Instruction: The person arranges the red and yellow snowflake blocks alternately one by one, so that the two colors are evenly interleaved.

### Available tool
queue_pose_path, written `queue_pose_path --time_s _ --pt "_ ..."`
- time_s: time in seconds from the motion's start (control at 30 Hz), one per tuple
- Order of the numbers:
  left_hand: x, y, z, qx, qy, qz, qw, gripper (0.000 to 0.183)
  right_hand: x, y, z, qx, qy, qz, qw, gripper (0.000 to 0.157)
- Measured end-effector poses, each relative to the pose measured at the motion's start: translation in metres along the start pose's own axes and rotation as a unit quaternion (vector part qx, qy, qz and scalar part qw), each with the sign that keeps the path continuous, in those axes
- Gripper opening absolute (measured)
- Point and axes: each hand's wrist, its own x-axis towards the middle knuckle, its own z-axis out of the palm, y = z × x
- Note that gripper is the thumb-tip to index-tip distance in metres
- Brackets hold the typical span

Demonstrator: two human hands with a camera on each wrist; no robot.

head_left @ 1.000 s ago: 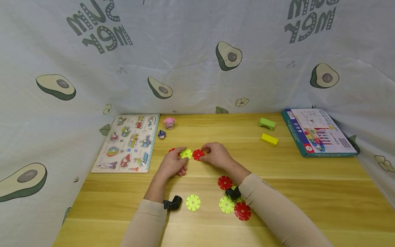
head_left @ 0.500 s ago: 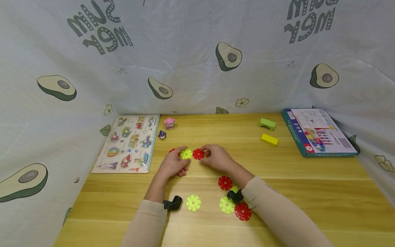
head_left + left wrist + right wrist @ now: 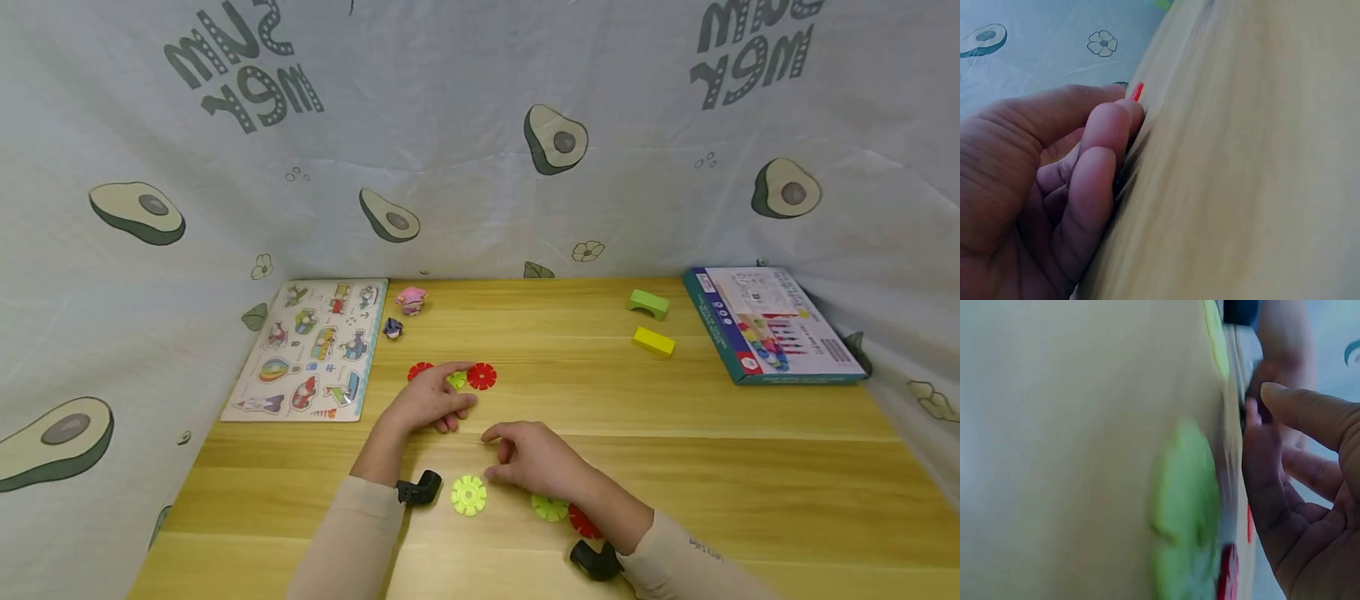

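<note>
In the head view, a row of notched plastic discs lies on the table: a red disc (image 3: 418,369), a yellow-green disc (image 3: 457,380) and another red disc (image 3: 482,376). Over this row hovers or rests my left hand (image 3: 431,402), index finger stretched across and partly hiding the middle disc. The left wrist view shows its other fingers loosely bent, with a red sliver (image 3: 1137,92) beyond them. My right hand (image 3: 542,460) holds nothing, thumb and index finger apart, between the row and a loose yellow-green disc (image 3: 468,507). Its forearm partly covers a yellow-green disc (image 3: 548,509) and a red disc (image 3: 582,522).
A picture puzzle board (image 3: 306,350) lies at left, beside a pink figurine (image 3: 411,301) and a small dark figurine (image 3: 393,327). At back right are a green arch block (image 3: 648,302), a yellow block (image 3: 654,342) and a flat box (image 3: 776,325). A patterned cloth (image 3: 480,167) hangs behind.
My right hand has let go of the right-hand red disc and come back toward me, over the nearer discs. My left hand has shifted slightly right, its index finger now across the middle disc.
</note>
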Motion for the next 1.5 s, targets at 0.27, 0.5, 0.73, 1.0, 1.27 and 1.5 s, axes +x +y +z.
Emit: queue_pose_path --time_s 0.27,0.5,0.73,1.0,1.27,1.5 --pt "0.012 0.005 0.007 0.018 0.014 -0.006 0.9997 0.051 -0.015 -0.005 0.019 0.022 -0.028 -0.016 0.999 0.043" --pt "0.014 0.004 0.014 0.032 0.032 -0.021 0.9987 0.052 -0.016 -0.012 0.024 -0.033 -0.039 -0.029 0.998 0.049" --pt "0.013 0.004 0.016 0.031 0.043 -0.02 0.9984 0.051 -0.013 -0.016 0.026 -0.062 -0.043 -0.024 0.997 0.04" --pt "0.014 0.003 0.014 0.033 0.044 -0.024 0.9982 0.048 -0.012 -0.017 0.026 -0.074 -0.042 -0.017 0.996 0.035" --pt "0.013 0.003 0.013 0.036 0.043 -0.026 0.9981 0.048 -0.014 -0.018 0.026 -0.076 -0.024 -0.016 0.997 0.034" --pt "0.014 0.003 0.014 0.035 0.043 -0.022 0.9982 0.048 -0.013 -0.014 0.022 -0.02 -0.019 -0.033 0.999 0.023"
